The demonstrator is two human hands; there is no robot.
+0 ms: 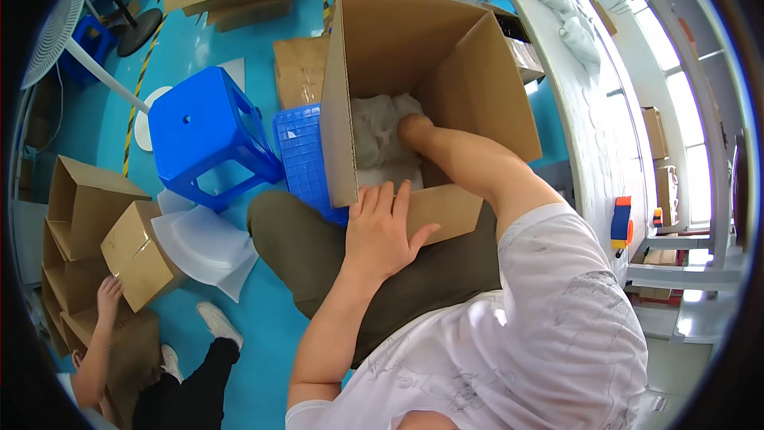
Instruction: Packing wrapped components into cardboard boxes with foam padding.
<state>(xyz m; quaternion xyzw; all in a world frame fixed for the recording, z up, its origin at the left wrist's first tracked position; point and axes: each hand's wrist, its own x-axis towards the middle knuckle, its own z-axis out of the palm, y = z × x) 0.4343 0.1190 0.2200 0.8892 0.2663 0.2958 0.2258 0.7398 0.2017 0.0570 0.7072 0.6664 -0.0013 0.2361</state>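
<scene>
A large open cardboard box (493,87) stands in front of me, tilted over my knees, with its flaps up. Inside, at the bottom, lie pale bundles in whitish wrapping (372,127). My right hand (414,130) reaches deep into the box and touches the bundles; its fingers are hidden, so I cannot tell whether it grips one. On the box's near edge rests my left hand (382,229), fingers stretched out and thumb spread, holding nothing.
A blue stool (191,123) and a blue crate (301,147) stand left of the box. White foam sheets (203,247) lie on the floor. At lower left a co-worker's hand (110,296) touches a carton (135,251). A long white table (585,123) runs along the right, holding a tape dispenser (621,223).
</scene>
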